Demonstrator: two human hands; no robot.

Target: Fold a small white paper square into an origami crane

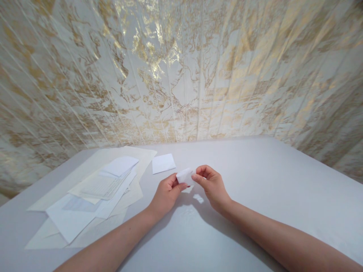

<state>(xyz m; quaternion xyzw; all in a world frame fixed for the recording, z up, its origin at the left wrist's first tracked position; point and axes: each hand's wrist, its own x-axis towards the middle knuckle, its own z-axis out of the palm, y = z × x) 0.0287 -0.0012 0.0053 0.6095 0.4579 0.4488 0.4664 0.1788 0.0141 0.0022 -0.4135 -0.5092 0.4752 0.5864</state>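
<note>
Between my two hands, a little above the table, is a small folded white paper (pixel 184 176). My left hand (pixel 167 192) pinches its left and lower edge, thumb in front and fingers behind. At the right edge, the thumb and forefinger of my right hand (pixel 211 186) grip the same paper. Part of the paper is hidden behind the fingers. Just beyond my left hand, a white paper rectangle (pixel 163 163) lies flat on the table; whether it is folded I cannot tell.
A loose pile of white and cream papers (pixel 61 215), some with writing, spreads over the left of the pale table (pixel 272 177). A white and gold patterned curtain (pixel 181 75) hangs along the table's back edge. Shadows of my hands fall below them.
</note>
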